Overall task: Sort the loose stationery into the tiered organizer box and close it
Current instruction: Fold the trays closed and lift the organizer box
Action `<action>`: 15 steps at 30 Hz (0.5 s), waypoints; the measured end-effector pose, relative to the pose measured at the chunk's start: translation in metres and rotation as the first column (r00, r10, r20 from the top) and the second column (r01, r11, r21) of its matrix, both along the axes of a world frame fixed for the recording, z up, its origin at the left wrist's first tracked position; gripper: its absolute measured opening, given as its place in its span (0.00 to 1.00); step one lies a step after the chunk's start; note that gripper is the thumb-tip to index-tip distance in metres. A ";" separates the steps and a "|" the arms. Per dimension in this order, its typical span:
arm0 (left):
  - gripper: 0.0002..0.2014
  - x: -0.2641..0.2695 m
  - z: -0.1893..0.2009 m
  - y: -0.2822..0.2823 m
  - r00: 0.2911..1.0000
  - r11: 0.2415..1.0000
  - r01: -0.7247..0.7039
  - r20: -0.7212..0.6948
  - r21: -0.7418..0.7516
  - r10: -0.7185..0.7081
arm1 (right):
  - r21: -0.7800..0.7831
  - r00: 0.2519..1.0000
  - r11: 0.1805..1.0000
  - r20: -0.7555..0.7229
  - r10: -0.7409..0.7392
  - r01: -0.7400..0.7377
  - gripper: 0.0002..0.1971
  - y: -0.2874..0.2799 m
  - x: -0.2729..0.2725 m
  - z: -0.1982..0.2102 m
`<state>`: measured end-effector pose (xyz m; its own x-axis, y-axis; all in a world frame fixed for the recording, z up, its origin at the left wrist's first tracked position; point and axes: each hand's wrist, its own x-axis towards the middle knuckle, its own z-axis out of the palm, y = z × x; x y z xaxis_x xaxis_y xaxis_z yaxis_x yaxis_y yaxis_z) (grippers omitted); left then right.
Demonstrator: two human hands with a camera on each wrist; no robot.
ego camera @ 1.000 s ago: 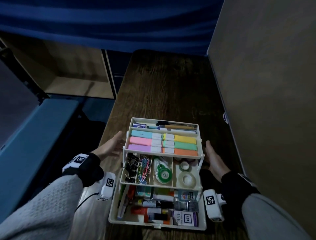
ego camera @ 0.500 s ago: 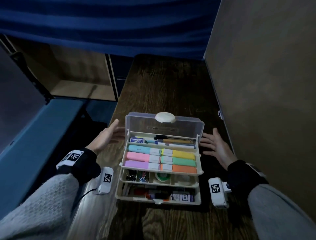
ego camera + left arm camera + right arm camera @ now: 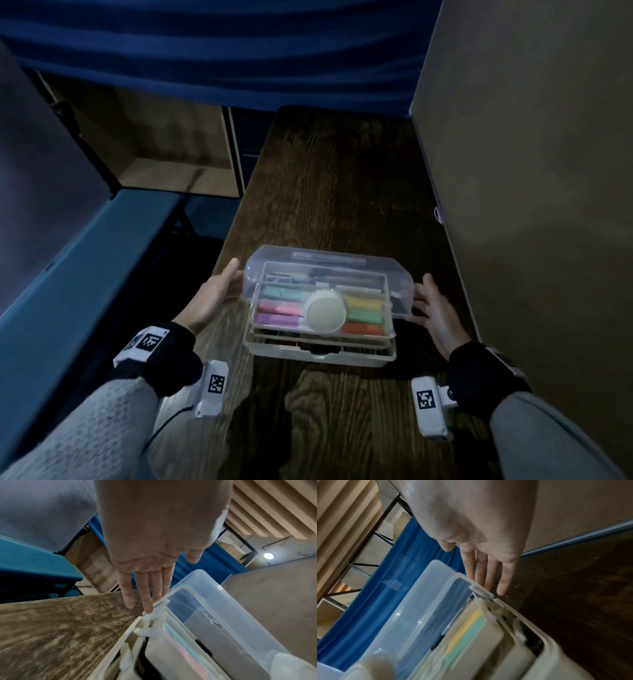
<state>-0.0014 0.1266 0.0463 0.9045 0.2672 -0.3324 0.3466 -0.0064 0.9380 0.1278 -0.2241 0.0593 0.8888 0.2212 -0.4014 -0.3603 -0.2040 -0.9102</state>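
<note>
The cream tiered organizer box [image 3: 322, 358] sits on the wooden table, its trays folded in over the base. Its clear lid [image 3: 342, 265] leans forward over the top tray, partly lowered, with a round cream handle [image 3: 325, 314] on it. Pastel highlighters [image 3: 277, 310] show through the lid. My left hand [image 3: 222, 291] touches the lid's left end with straight fingers [image 3: 145, 588] by the hinge arm. My right hand [image 3: 428, 301] lies flat against the lid's right end, its fingers [image 3: 488, 573] straight at the corner. Neither hand holds anything.
The dark wooden table [image 3: 342, 171] stretches away beyond the box. A beige partition [image 3: 531, 171] runs close along its right side. The table's left edge lies just under my left hand, with a blue bench [image 3: 68, 274] below. A blue curtain [image 3: 239, 51] hangs at the back.
The spread trays have slid back in over the base. The clear lid has risen and swung forward over them. Both hands moved forward along the box's sides to the lid's ends.
</note>
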 end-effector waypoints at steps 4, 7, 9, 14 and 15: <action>0.37 -0.007 -0.014 -0.007 0.994 0.986 -0.095 -0.049 0.139 0.102 | -0.049 1.000 0.999 -0.029 0.008 -0.010 0.26 0.002 -0.019 -0.006; 0.47 -0.013 -0.024 -0.018 0.978 0.980 -0.107 -0.160 0.165 0.134 | -0.109 0.996 0.994 -0.085 0.015 -0.024 0.27 0.002 -0.031 -0.014; 0.46 -0.018 -0.027 -0.030 0.964 0.985 -0.042 -0.252 0.170 0.084 | -0.141 0.986 0.989 -0.164 0.019 -0.042 0.27 0.001 -0.039 -0.021; 0.49 -0.021 -0.028 -0.048 0.962 0.992 -0.047 -0.262 0.113 0.076 | -0.118 0.962 0.983 -0.253 0.104 -0.137 0.33 0.005 -0.052 -0.034; 0.48 -0.019 -0.028 -0.048 0.965 0.991 -0.048 -0.250 0.125 0.078 | -0.116 0.967 0.985 -0.233 0.102 -0.131 0.33 0.007 -0.050 -0.037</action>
